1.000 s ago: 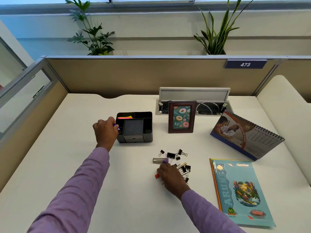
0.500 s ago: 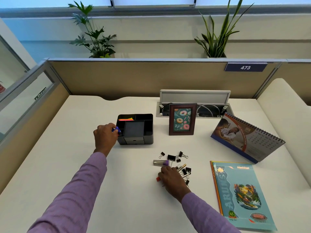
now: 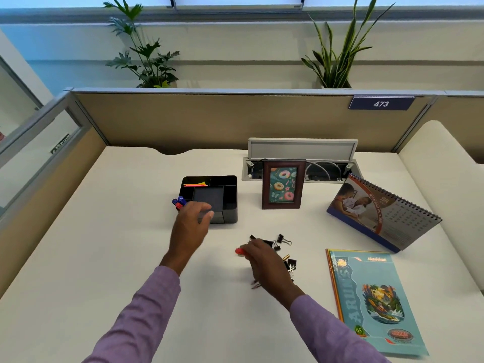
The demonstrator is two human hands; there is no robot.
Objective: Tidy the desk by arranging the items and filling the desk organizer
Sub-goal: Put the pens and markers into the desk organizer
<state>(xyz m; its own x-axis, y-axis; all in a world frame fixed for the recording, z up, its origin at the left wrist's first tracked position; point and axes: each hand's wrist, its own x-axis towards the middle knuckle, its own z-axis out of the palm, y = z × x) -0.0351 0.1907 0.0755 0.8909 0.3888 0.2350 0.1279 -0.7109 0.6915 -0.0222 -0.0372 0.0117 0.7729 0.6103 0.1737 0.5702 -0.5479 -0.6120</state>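
Note:
The black desk organizer [image 3: 232,195] stands mid-desk with orange and yellow sticky flags [image 3: 195,183] in its back-left compartment. Blue and red pen ends [image 3: 179,202] stick out of its left compartment. My left hand [image 3: 192,222] hovers at the organizer's front-left corner, fingers apart and holding nothing. My right hand [image 3: 263,260] is closed on a small red item [image 3: 238,251] above a scatter of black binder clips [image 3: 284,239]. The hand hides part of the pile.
A wooden photo frame [image 3: 283,184] stands right of the organizer, in front of an open cable box [image 3: 301,150]. A spiral desk calendar [image 3: 382,213] and a blue notebook [image 3: 374,299] lie on the right. Partition walls close the back and left.
My left hand let go of the blue item in the organizer's left compartment and drew back, opening. My right hand closed on the red item and lifted it. The grey-purple item is no longer visible.

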